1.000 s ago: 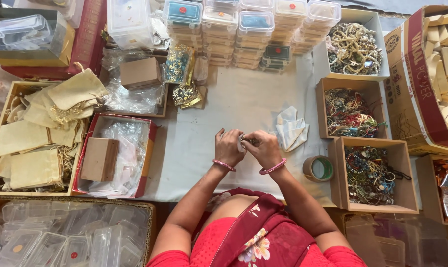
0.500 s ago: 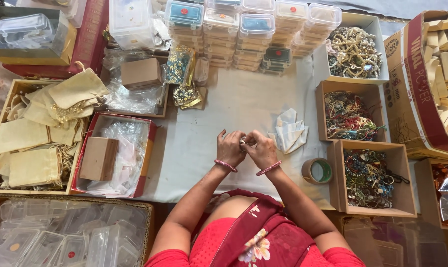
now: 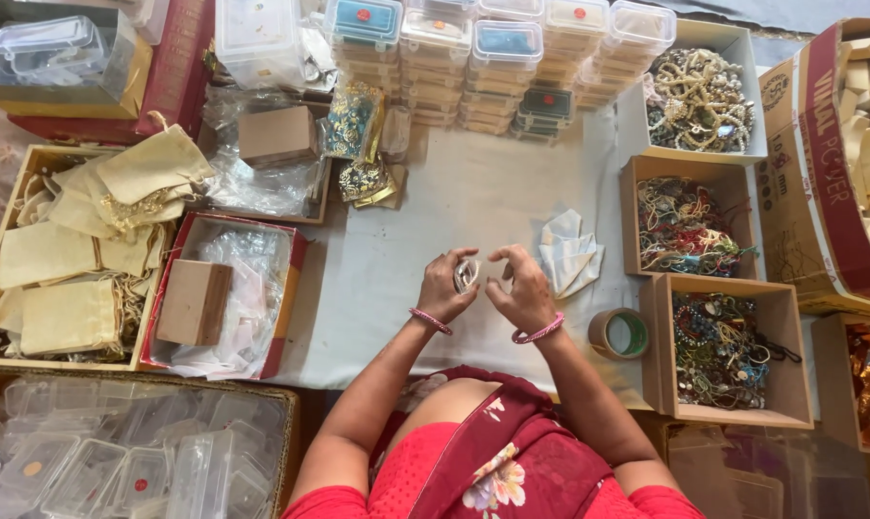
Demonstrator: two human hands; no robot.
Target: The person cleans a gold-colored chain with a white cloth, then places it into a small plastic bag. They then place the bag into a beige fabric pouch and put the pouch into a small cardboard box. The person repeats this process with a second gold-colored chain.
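Centrally, left hand (image 3: 446,288) in narrow grip around a small clear packet (image 3: 466,275), right hand (image 3: 521,291) fingers loosely curled beside it.

The single head-worn camera looks steeply down from above, fairly high, over the cloth-covered table (image 3: 435,192).

jewellery boxes (image 3: 718,360): 3 | tape rolls (image 3: 619,333): 1 | small brown cartons (image 3: 194,302): 2 | hands (image 3: 446,287): 2 | pink bangles (image 3: 538,333): 2
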